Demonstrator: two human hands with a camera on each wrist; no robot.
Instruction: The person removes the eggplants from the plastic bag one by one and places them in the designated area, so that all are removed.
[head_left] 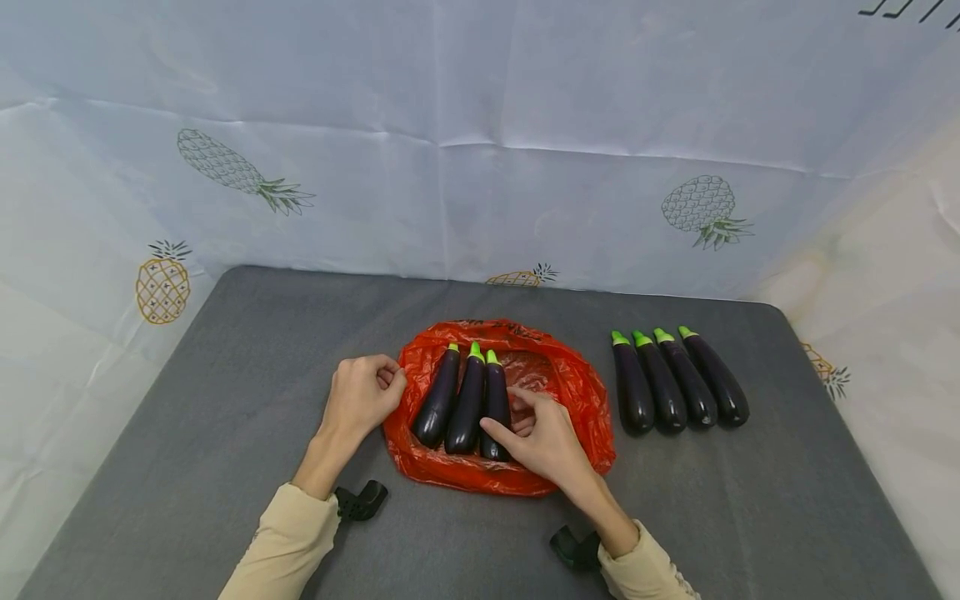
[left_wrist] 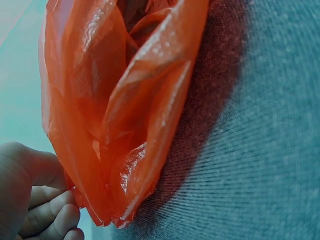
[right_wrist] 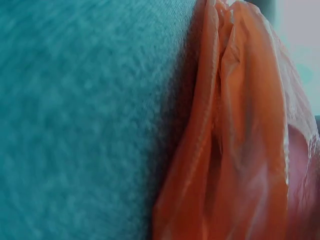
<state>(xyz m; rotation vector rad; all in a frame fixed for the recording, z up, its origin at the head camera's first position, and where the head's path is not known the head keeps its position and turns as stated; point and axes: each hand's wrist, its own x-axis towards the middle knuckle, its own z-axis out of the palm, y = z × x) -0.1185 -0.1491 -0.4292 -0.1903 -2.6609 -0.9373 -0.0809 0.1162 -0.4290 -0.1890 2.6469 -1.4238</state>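
Note:
A red plastic bag (head_left: 592, 408) lies spread open on the grey table, with three eggplants (head_left: 468, 404) side by side in its left half, green stem ends away from the person. My left hand (head_left: 362, 396) pinches the bag's left edge; in the left wrist view the hand (left_wrist: 37, 195) holds the red plastic (left_wrist: 145, 110) between thumb and finger. My right hand (head_left: 542, 437) is over the bag, thumb and fingers around the rightmost of the three eggplants. In the right wrist view the bag (right_wrist: 255, 115) covers most of that hand.
Four more eggplants (head_left: 678, 387) lie in a row on the grey table (head_left: 787, 500), right of the bag. Behind the table hangs a pale cloth (head_left: 480, 208) printed with pineapples. Each wrist carries a black strap device (head_left: 362, 501).

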